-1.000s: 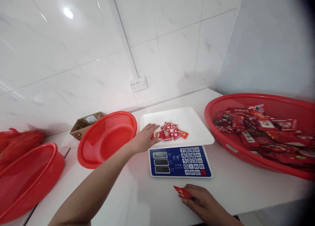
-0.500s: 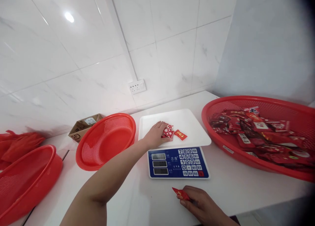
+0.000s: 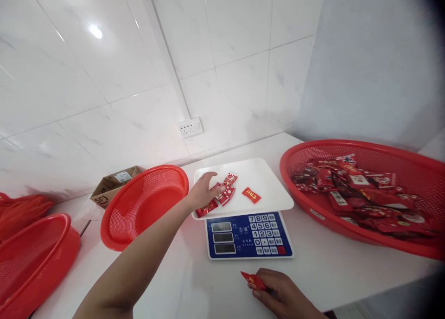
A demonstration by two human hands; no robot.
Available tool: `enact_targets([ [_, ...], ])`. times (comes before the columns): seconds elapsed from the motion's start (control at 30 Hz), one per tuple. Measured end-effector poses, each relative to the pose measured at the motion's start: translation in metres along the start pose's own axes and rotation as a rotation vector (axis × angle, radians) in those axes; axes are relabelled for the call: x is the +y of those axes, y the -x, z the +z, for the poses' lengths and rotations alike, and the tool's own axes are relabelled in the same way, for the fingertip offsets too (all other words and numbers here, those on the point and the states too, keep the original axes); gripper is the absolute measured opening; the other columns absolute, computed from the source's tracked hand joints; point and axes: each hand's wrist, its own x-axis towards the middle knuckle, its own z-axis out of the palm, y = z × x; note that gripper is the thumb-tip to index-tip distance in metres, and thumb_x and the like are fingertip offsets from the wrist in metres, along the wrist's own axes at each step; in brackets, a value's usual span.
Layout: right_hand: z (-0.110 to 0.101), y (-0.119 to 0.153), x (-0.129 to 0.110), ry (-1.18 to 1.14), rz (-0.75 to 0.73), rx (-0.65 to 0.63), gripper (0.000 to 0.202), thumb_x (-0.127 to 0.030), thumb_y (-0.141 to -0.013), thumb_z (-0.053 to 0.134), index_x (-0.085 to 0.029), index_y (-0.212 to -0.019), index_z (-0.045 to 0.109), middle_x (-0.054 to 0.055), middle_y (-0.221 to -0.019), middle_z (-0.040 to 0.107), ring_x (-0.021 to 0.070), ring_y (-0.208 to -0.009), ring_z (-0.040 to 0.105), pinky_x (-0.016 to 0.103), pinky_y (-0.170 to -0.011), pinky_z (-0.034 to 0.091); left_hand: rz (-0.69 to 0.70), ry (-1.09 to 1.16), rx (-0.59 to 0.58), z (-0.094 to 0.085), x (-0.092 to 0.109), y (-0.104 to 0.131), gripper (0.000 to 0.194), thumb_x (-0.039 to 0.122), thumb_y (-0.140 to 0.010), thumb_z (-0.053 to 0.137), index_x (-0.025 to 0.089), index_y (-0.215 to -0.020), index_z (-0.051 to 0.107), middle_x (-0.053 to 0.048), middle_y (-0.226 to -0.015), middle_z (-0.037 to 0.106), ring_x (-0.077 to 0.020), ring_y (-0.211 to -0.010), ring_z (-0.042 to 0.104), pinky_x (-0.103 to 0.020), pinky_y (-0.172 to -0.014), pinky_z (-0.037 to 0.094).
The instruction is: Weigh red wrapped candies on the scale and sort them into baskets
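My left hand (image 3: 205, 192) is over the left part of the scale's white tray (image 3: 267, 170), fingers apart, beside several red-and-white candy packets (image 3: 225, 191) lying in a loose cluster. A lone red candy packet (image 3: 251, 194) with gold lettering lies on the tray to the right of them. Below the tray is the blue keypad panel of the scale (image 3: 243, 252). In front of the scale, my right hand (image 3: 278, 291) pinches a red candy packet (image 3: 253, 281) between thumb and fingers, just above the table.
A large red basket (image 3: 347, 233) of packaged candies stands on the right. Left of the scale is a red basket (image 3: 146, 207), with a cardboard box (image 3: 107, 187) behind it. Another red basket (image 3: 66, 249) and red mesh fabric (image 3: 24, 212) are at far left.
My left hand has opened and moved left, and the packets that were under it now lie spread on the tray. My right hand still holds its packet in nearly the same place.
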Motion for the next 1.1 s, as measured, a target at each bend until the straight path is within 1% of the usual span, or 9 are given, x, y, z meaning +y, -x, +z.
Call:
enact_targets([
  [0.1,0.0,0.0,0.0,0.005,0.006,-0.007,0.036,-0.045,-0.089,0.039,-0.019,-0.067,0.051,0.004,-0.076,0.059,0.0166,-0.071,0.055,0.024,-0.065,0.04,-0.084,-0.049,-0.03,-0.014,-0.008,0.006,0.058,0.054,-0.083,0.045,0.017,-0.128,0.039,-0.015,-0.129,0.047,-0.0256,-0.115,0.05,-0.037,-0.091,0.043],
  [0.2,0.001,-0.001,0.0,0.007,0.01,-0.012,0.037,-0.046,-0.089,0.039,-0.019,-0.067,0.051,0.004,-0.075,0.059,0.017,-0.07,0.055,0.025,-0.064,0.04,-0.131,-0.092,-0.156,-0.027,-0.013,0.016,0.067,0.057,-0.071,0.06,0.021,-0.126,0.045,-0.011,-0.115,0.057,-0.0256,-0.098,0.059,-0.034,-0.077,0.049],
  [0.27,0.001,-0.002,0.0,0.01,0.009,-0.011,0.038,-0.048,-0.088,0.038,-0.019,-0.066,0.05,0.005,-0.074,0.059,0.0173,-0.07,0.055,0.025,-0.064,0.04,-0.148,-0.108,-0.239,-0.03,-0.014,0.021,0.07,0.054,-0.064,0.066,0.024,-0.125,0.047,-0.007,-0.105,0.062,-0.024,-0.089,0.062,-0.031,-0.069,0.049],
  [0.37,0.002,-0.003,0.001,0.012,0.009,-0.009,0.039,-0.049,-0.088,0.037,-0.019,-0.066,0.05,0.005,-0.074,0.06,0.0177,-0.07,0.055,0.026,-0.064,0.04,-0.167,-0.122,-0.274,-0.026,-0.012,0.022,0.066,0.047,-0.067,0.064,0.025,-0.127,0.046,-0.004,-0.091,0.066,-0.0222,-0.08,0.064,-0.028,-0.062,0.048],
  [0.53,0.006,-0.002,0.007,-0.011,0.006,0.011,0.042,-0.053,-0.086,0.038,-0.019,-0.065,0.051,0.006,-0.073,0.059,0.0182,-0.069,0.054,0.028,-0.064,0.04,-0.165,-0.143,-0.137,-0.01,0.001,0.013,0.057,0.043,-0.08,0.051,0.019,-0.13,0.041,-0.011,-0.108,0.062,-0.0239,-0.09,0.062,-0.031,-0.069,0.049],
  [0.63,0.002,-0.007,0.003,-0.205,0.073,0.068,0.047,-0.061,-0.081,0.042,-0.018,-0.065,0.052,0.004,-0.068,0.057,0.0181,-0.066,0.053,0.029,-0.062,0.039,-0.117,-0.141,-0.04,-0.006,0.015,0.013,0.05,0.043,-0.085,0.045,0.019,-0.129,0.043,-0.013,-0.126,0.052,-0.0268,-0.105,0.057,-0.036,-0.081,0.048],
  [0.83,-0.041,-0.047,-0.046,-0.739,0.235,0.362,0.055,-0.071,-0.068,0.054,-0.017,-0.08,0.06,-0.001,-0.06,0.056,0.0119,-0.054,0.051,0.025,-0.052,0.035,0.014,-0.099,0.082,-0.002,0.038,0.019,0.04,0.039,-0.09,0.041,0.02,-0.125,0.047,-0.009,-0.129,0.052,-0.0242,-0.12,0.046,-0.038,-0.096,0.041],
  [0.97,-0.053,-0.062,-0.059,-0.739,0.219,0.128,0.06,-0.069,-0.074,0.048,-0.015,-0.098,0.061,0.001,-0.065,0.062,0.0107,-0.053,0.054,0.022,-0.048,0.032,0.027,-0.075,0.118,-0.005,0.03,0.024,0.038,0.039,-0.09,0.042,0.02,-0.122,0.049,-0.008,-0.127,0.054,-0.0232,-0.119,0.047,-0.037,-0.098,0.04],
  [1.1,-0.035,-0.042,-0.033,-0.504,0.226,-0.205,0.039,-0.052,-0.078,0.055,-0.014,-0.081,0.062,-0.001,-0.056,0.058,0.009,-0.048,0.051,0.021,-0.047,0.033,-0.043,-0.062,0.116,-0.018,0.011,0.044,0.038,0.039,-0.09,0.041,0.02,-0.122,0.048,-0.008,-0.127,0.054,-0.0231,-0.117,0.049,-0.036,-0.095,0.043],
])
